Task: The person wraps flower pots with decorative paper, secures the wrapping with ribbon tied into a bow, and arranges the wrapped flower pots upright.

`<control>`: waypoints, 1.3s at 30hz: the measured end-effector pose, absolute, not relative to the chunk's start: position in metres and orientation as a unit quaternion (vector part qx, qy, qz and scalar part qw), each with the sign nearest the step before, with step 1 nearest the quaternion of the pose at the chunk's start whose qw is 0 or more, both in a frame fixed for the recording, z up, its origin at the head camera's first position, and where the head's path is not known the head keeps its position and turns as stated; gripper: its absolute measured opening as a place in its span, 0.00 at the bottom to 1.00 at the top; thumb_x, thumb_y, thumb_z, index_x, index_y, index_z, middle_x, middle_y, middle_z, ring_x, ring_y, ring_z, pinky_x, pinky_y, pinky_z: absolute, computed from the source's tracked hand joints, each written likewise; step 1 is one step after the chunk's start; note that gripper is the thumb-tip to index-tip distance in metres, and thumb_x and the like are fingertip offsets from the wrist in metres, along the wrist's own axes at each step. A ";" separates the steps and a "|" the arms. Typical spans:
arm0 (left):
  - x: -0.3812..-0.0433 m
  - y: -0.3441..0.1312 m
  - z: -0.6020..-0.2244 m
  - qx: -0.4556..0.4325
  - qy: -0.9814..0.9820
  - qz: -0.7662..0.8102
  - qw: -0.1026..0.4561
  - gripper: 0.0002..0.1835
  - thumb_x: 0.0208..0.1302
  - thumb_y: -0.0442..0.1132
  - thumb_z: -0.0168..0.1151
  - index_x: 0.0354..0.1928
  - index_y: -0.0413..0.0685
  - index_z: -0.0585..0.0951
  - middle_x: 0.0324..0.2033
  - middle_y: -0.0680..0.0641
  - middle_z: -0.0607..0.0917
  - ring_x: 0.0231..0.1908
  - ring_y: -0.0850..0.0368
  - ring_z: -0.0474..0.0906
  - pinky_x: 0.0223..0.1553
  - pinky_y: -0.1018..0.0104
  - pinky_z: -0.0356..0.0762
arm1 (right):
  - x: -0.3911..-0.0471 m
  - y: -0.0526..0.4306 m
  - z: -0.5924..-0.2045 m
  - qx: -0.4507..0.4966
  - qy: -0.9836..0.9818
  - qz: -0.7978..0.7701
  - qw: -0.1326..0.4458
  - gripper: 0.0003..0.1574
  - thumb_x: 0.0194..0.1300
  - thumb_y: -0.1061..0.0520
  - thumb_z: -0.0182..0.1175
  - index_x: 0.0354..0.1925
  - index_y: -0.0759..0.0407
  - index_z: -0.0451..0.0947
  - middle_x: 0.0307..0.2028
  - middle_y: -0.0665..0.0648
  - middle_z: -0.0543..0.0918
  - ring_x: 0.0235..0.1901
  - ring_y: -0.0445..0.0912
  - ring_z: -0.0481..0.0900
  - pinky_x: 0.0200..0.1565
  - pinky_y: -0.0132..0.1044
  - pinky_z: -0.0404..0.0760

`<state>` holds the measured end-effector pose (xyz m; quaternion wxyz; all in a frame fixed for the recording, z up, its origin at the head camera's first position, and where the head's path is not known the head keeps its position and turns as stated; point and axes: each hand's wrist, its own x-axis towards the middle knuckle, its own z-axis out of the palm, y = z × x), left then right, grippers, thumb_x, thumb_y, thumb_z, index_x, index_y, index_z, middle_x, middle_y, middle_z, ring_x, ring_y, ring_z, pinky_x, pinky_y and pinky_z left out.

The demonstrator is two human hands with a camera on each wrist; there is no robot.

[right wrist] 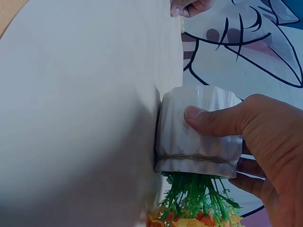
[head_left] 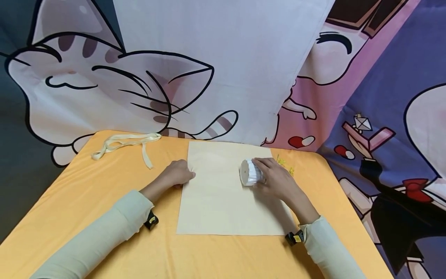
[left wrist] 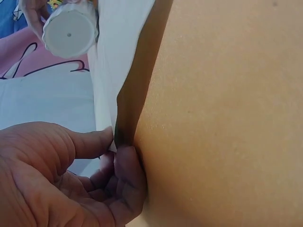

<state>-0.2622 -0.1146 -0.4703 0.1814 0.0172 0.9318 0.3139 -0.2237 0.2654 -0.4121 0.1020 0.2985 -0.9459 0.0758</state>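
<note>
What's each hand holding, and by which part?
The left hand pinches the cream, rectangular, paper-like sheet by its left edge; the right hand grips the white, fluted, round flowerpot by its side wall.

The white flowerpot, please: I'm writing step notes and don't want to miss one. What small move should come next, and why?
Probably bring the cream sheet's left edge up toward the white flowerpot, gently: the left hand pinches that edge, which is raised off the yellow cloth, while the right hand holds the pot sideways over the sheet.
</note>
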 end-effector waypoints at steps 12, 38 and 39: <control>-0.285 -0.122 -0.503 0.029 0.929 0.324 0.176 0.23 0.79 0.50 0.67 0.23 0.48 0.83 0.18 0.45 0.86 0.16 0.52 0.82 0.21 0.61 0.83 | -0.221 0.265 -0.412 0.296 -0.947 0.061 0.110 0.58 0.55 0.56 0.89 0.79 0.64 0.75 0.73 0.66 0.83 0.71 0.63 0.82 0.70 0.63 0.86; -0.258 -0.090 -0.455 0.034 0.456 0.844 0.280 0.22 0.94 0.58 0.33 0.48 0.57 0.74 0.42 0.54 0.83 0.39 0.63 0.83 0.44 0.69 0.88 | -0.218 0.260 -0.413 0.291 -0.949 0.048 0.110 0.56 0.58 0.58 0.88 0.79 0.66 0.75 0.73 0.67 0.83 0.66 0.63 0.84 0.68 0.62 0.87; -0.259 -0.082 -0.461 0.023 0.467 0.843 0.264 0.20 0.95 0.54 0.37 0.49 0.55 0.76 0.42 0.54 0.83 0.39 0.63 0.83 0.44 0.69 0.88 | -0.218 0.261 -0.413 0.291 -0.949 0.051 0.109 0.56 0.58 0.58 0.88 0.79 0.66 0.75 0.73 0.67 0.83 0.67 0.63 0.84 0.68 0.61 0.87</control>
